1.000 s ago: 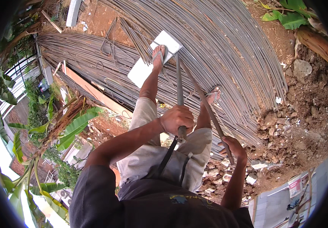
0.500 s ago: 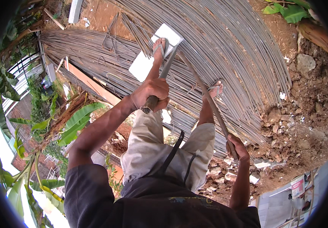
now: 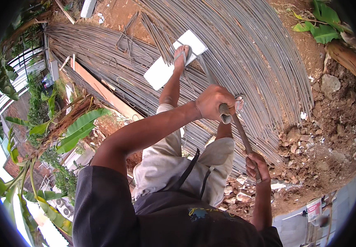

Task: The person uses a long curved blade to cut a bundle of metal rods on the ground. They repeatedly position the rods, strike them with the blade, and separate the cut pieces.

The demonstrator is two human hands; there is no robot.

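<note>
My left hand [image 3: 214, 102] is closed around a hollow metal pipe [image 3: 225, 117], whose open end points toward me. The pipe slants away to a spot beside my sandalled left foot [image 3: 181, 55]. My right hand [image 3: 258, 166] grips the near end of a long dark metal bar [image 3: 244, 138]. Farther along, the bar passes behind my left hand, so I cannot see whether the two join. My left foot rests on a white slab [image 3: 158, 75] lying over long steel rods [image 3: 252, 53]. My right foot [image 3: 240, 103] is partly hidden by my left hand.
Bent rods [image 3: 126, 39] lie at the far left of the pile. A wooden plank [image 3: 104, 90] runs along its left side. Broken rubble and soil [image 3: 326, 131] lie on the right. Banana leaves [image 3: 79, 129] reach in from the left.
My left hand has swung right with the pipe, bringing it close to the bar. My right hand has shifted slightly, still gripping the bar. The ground has slid a little in view.
</note>
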